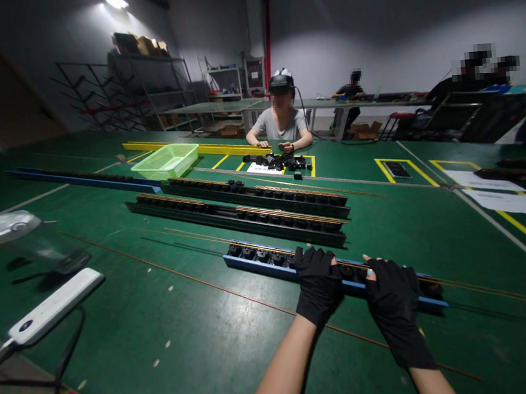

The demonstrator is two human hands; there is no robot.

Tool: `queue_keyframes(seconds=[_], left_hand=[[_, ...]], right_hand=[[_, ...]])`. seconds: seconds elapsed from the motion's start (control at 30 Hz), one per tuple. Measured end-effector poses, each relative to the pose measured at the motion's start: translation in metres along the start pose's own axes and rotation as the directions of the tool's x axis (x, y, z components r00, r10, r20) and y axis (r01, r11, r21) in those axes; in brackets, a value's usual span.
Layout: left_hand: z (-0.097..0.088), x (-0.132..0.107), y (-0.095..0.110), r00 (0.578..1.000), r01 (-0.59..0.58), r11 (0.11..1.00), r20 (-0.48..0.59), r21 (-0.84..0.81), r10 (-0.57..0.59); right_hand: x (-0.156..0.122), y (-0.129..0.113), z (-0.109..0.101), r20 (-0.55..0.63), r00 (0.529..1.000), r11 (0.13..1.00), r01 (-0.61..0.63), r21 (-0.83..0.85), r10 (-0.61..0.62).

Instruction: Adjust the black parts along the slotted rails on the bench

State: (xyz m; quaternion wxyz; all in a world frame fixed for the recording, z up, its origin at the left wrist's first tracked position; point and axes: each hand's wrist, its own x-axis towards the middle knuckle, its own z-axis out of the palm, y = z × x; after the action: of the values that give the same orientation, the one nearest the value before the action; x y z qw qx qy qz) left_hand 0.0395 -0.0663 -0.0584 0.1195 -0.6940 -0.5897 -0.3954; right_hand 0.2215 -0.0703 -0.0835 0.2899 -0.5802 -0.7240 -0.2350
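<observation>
My left hand (318, 284) and my right hand (395, 308) wear black fingerless gloves. Both grip a long blue rail (259, 265) lying across the green work mat (164, 326), with a row of black blocks along its top. A thin brass-coloured strip runs along the rail, and my hands cover its middle part. Beyond it lie two dark rails (242, 220) with black blocks and brass-coloured strips, parallel to each other. Thin copper-coloured rods (197, 284) lie on the mat near my hands.
On the left stand a white power bank (53, 304) with a cable and a clear glass container (20, 234). Farther off are a green plastic basket (165, 161), a yellow rail (204, 147), and a seated person (280, 124) beside a pile of black parts (278, 161).
</observation>
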Motion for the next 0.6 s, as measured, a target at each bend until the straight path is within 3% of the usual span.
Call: queue_keyframes(seconds=[0.6], left_hand=[[0.003,-0.0006,-0.0009,1.0,0.016,0.999,-0.015,-0.04,-0.017]], right_hand=[[0.002,-0.0031,-0.0039,-0.013,1.0,0.999,0.013,-0.029,-0.013]])
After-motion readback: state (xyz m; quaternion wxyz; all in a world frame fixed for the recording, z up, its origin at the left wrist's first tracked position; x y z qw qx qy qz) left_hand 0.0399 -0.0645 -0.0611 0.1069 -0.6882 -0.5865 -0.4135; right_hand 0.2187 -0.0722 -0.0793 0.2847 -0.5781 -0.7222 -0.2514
